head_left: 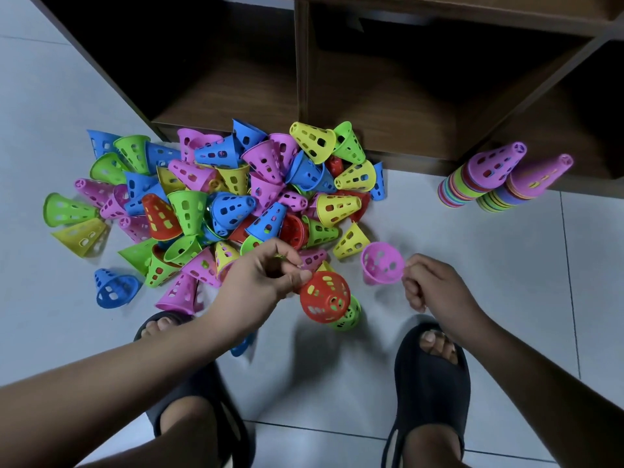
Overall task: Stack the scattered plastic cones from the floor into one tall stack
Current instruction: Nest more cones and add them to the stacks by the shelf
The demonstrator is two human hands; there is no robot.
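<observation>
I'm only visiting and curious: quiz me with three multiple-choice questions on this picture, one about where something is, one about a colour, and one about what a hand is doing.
1. Where do the two stacks stand?
A. Right of the loose pile, by the wooden shelf
B. Left of the pile
C. Inside a shelf compartment

2. What colour is the cone held by the left hand?
A. Blue
B. Red
C. Yellow

3. What is the right hand doing?
A. Lying flat on the floor
B. Pinching the rim of the pink cone
C. Hanging empty

Answers:
1 A: both stacks stand on the floor at the right, next to the shelf's base.
2 B: the red cone hangs from the left fingers.
3 B: thumb and fingers meet on the pink rim.
</observation>
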